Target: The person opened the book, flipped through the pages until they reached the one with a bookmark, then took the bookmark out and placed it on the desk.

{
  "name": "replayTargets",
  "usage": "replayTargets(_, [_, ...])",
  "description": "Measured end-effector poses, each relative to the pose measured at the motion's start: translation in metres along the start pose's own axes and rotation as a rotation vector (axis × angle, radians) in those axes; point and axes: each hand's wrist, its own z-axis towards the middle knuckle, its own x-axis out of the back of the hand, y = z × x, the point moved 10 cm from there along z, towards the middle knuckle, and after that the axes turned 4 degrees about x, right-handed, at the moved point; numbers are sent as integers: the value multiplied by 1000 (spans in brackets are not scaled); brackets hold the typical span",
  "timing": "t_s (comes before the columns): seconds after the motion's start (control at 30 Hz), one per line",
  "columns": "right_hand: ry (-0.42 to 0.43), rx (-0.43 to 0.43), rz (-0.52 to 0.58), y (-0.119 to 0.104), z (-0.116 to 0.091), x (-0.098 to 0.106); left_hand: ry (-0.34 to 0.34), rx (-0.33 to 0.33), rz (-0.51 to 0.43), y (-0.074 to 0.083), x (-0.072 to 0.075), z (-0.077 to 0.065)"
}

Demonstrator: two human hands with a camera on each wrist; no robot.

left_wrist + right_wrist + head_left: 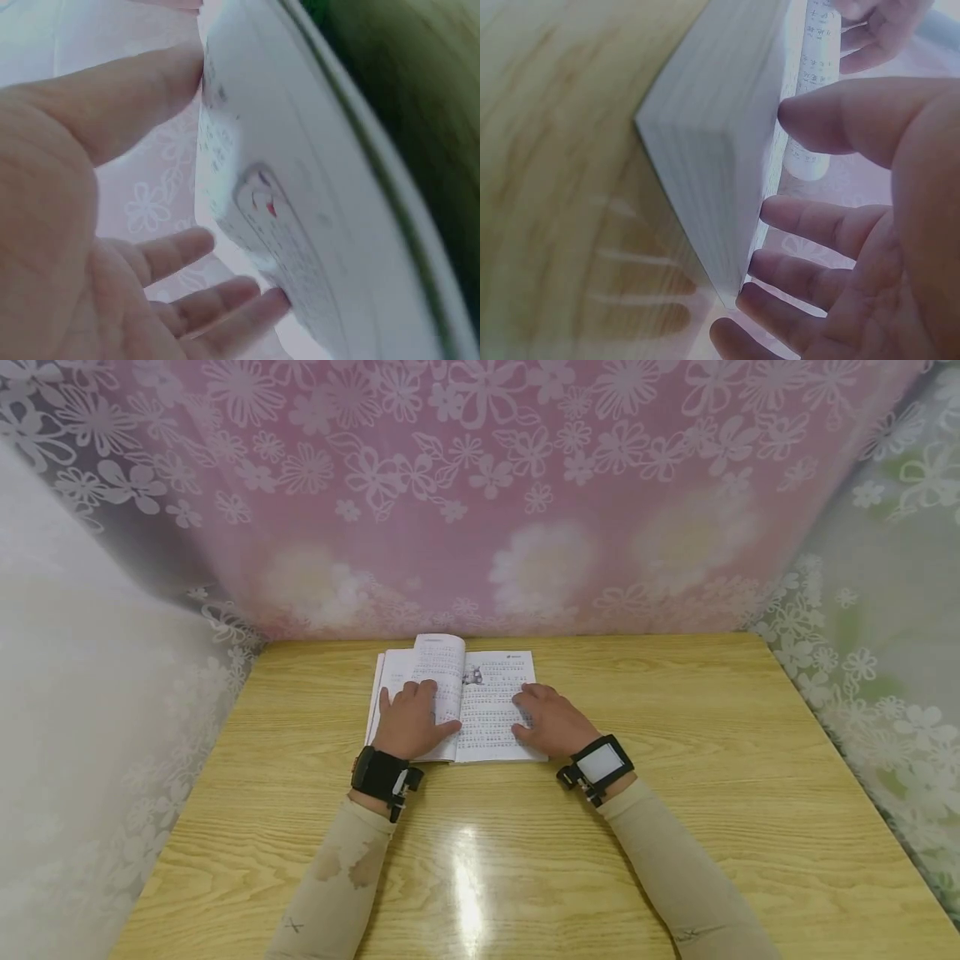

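Note:
An open book (pixel 491 714) with printed text and a small picture lies on the table near its back edge. One page (pixel 442 653) on the left side bulges up in a curve. My left hand (pixel 408 722) rests on the left pages with fingers spread, its thumb reaching toward the spine. In the left wrist view, its fingertips touch the page, which carries a small coloured drawing (pixel 264 196). My right hand (pixel 553 720) lies at the right page's outer edge, fingertips and thumb on the paper. The right wrist view shows the book's thick page block (pixel 697 157) beside those fingers.
The wooden table (pixel 675 827) extends around the book. A pink floral curtain (pixel 480 527) hangs behind it, and pale floral sheets (pixel 885 635) flank both sides. Each wrist carries a strapped device (pixel 600 764); light-coloured sleeves (pixel 337 877) cover the forearms.

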Motion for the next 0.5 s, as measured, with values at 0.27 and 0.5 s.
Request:
replayTargets(0.27, [-6, 0, -9, 0, 0, -1, -88, -182, 31, 15, -10, -4])
replayTargets(0.5, [-7, -16, -15, -2, 0, -1, -208, -160, -49, 12, -24, -5])
